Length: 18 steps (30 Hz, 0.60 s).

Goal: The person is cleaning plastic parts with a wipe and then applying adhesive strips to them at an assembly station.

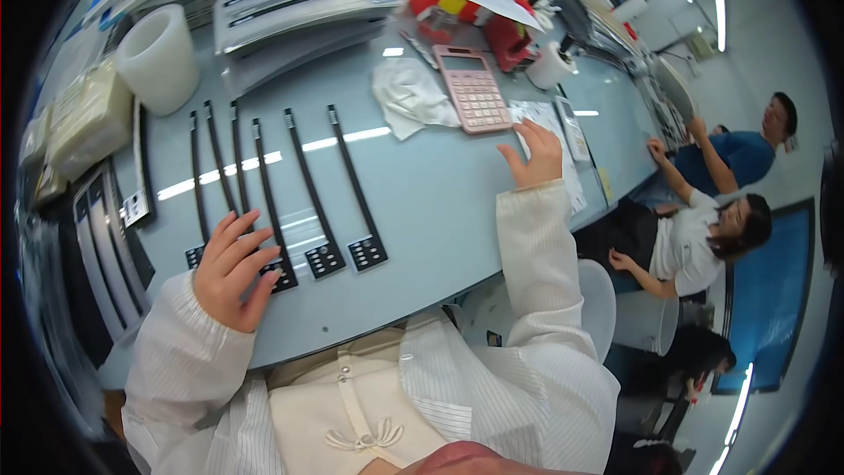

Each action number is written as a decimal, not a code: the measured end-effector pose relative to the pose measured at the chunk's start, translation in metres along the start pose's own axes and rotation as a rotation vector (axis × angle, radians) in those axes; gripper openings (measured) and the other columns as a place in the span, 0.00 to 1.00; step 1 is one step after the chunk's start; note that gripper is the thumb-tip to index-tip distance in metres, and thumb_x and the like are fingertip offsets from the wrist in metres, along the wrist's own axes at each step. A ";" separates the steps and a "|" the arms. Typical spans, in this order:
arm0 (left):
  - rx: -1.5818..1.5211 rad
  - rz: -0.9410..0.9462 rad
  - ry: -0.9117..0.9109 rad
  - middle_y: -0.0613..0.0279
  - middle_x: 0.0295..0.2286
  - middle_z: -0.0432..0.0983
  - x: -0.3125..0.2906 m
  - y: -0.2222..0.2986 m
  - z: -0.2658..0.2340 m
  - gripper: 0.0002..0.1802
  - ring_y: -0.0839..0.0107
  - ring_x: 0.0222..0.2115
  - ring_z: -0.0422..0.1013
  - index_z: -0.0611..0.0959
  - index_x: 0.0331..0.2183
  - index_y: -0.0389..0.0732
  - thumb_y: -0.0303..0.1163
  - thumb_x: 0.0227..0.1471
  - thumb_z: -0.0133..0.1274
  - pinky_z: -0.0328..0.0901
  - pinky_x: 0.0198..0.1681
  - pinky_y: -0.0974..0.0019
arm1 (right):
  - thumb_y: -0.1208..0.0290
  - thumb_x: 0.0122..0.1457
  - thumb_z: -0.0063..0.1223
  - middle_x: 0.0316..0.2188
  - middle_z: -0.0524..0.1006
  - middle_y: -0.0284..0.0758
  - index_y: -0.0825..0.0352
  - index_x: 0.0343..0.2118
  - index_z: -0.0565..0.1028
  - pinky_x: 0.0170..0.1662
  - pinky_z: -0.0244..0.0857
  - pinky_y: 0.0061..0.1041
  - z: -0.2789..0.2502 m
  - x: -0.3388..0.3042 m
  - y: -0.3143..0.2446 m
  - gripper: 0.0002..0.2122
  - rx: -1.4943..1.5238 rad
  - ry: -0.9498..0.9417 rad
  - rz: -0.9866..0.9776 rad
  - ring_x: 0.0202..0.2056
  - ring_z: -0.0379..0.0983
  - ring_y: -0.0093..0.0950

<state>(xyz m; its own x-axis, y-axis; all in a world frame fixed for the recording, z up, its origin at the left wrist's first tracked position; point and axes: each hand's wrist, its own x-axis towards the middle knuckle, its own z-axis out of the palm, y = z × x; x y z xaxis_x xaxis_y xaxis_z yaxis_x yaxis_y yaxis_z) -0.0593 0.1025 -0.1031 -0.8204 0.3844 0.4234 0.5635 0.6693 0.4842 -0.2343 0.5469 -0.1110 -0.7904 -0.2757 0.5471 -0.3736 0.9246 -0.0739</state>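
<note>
Several thin black strips [354, 180], each widening to a square end with pale marks, lie side by side on the blue-grey table [422, 237]. Over the near ends of the left-hand strips is my left hand [230, 268], its fingers spread; it partly hides them, and whether it touches them I cannot tell. My right hand [536, 157] is at the right part of the table, thumb apart from the fingers, holding nothing visible. It is beside a pink calculator [475, 92] and over a printed sheet [563, 178]. Crumpled white tissue [409, 97] lies left of the calculator.
A stack of packed strips [303, 13] stands at the back, beside a white roll [158, 57]. Wrapped bundles [92, 119] and more strips [110, 251] line the left side. A red bin [431, 4] is at the back. Several people sit or stand at the right.
</note>
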 end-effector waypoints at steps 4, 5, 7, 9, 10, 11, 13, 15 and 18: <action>0.036 -0.030 -0.029 0.48 0.41 0.78 0.002 0.004 -0.002 0.13 0.45 0.54 0.67 0.83 0.34 0.34 0.20 0.40 0.57 0.56 0.60 0.42 | 0.59 0.47 0.68 0.51 0.74 0.51 0.71 0.47 0.77 0.58 0.60 0.37 0.004 -0.052 0.067 0.26 -0.128 -0.165 0.380 0.55 0.68 0.45; 0.036 -0.043 -0.037 0.48 0.41 0.78 0.002 0.003 -0.001 0.13 0.45 0.54 0.67 0.83 0.34 0.34 0.20 0.40 0.57 0.56 0.60 0.41 | 0.58 0.50 0.65 0.51 0.74 0.52 0.72 0.47 0.76 0.58 0.61 0.37 0.003 -0.060 0.070 0.25 -0.195 -0.228 0.469 0.55 0.68 0.46; 0.040 -0.037 -0.051 0.48 0.41 0.78 0.004 0.001 0.001 0.13 0.45 0.54 0.67 0.83 0.34 0.34 0.20 0.40 0.57 0.56 0.60 0.41 | 0.59 0.53 0.62 0.50 0.75 0.51 0.72 0.46 0.77 0.58 0.61 0.37 0.002 -0.072 0.077 0.23 -0.164 -0.183 0.408 0.54 0.69 0.46; 0.013 -0.034 -0.073 0.49 0.42 0.77 0.004 0.000 0.002 0.13 0.44 0.54 0.66 0.82 0.35 0.33 0.20 0.42 0.53 0.53 0.62 0.40 | 0.59 0.56 0.60 0.49 0.75 0.50 0.71 0.45 0.77 0.57 0.62 0.37 -0.006 -0.075 0.075 0.20 -0.134 -0.136 0.353 0.53 0.69 0.46; 0.011 -0.025 -0.080 0.49 0.42 0.77 0.005 0.001 0.003 0.13 0.44 0.54 0.66 0.82 0.35 0.33 0.20 0.42 0.53 0.53 0.62 0.40 | 0.61 0.57 0.59 0.45 0.77 0.48 0.70 0.43 0.78 0.54 0.64 0.36 -0.008 -0.071 0.074 0.17 -0.099 -0.140 0.309 0.50 0.72 0.45; 0.030 -0.025 -0.079 0.49 0.41 0.77 0.005 0.002 0.003 0.13 0.44 0.54 0.67 0.82 0.35 0.33 0.20 0.42 0.53 0.54 0.61 0.40 | 0.63 0.57 0.57 0.42 0.79 0.46 0.69 0.41 0.79 0.50 0.67 0.36 -0.012 -0.066 0.072 0.14 -0.066 -0.141 0.263 0.46 0.75 0.43; 0.050 -0.013 -0.082 0.49 0.41 0.77 0.006 0.003 0.004 0.12 0.44 0.53 0.67 0.82 0.34 0.33 0.20 0.42 0.53 0.54 0.61 0.40 | 0.64 0.57 0.57 0.38 0.80 0.44 0.68 0.39 0.79 0.47 0.69 0.35 -0.013 -0.058 0.064 0.13 -0.102 -0.152 0.304 0.42 0.76 0.41; 0.081 -0.008 -0.087 0.48 0.40 0.78 0.006 0.003 0.005 0.12 0.44 0.53 0.67 0.82 0.33 0.33 0.19 0.42 0.53 0.55 0.61 0.40 | 0.65 0.57 0.57 0.34 0.81 0.42 0.67 0.38 0.80 0.43 0.70 0.35 -0.013 -0.055 0.060 0.11 -0.146 -0.160 0.344 0.37 0.78 0.39; 0.095 0.016 -0.078 0.48 0.39 0.78 0.006 0.004 0.005 0.11 0.44 0.53 0.67 0.82 0.32 0.33 0.19 0.42 0.53 0.55 0.60 0.40 | 0.68 0.55 0.58 0.30 0.81 0.41 0.67 0.34 0.81 0.38 0.71 0.32 -0.015 -0.048 0.051 0.08 -0.214 -0.101 0.329 0.32 0.79 0.36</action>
<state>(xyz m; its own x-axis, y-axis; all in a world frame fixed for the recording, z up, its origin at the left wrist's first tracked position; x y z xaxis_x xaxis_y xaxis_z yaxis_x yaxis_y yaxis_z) -0.0622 0.1105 -0.1028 -0.8185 0.4416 0.3676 0.5679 0.7187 0.4011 -0.2079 0.6117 -0.1285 -0.8988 0.0293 0.4374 0.0079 0.9987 -0.0505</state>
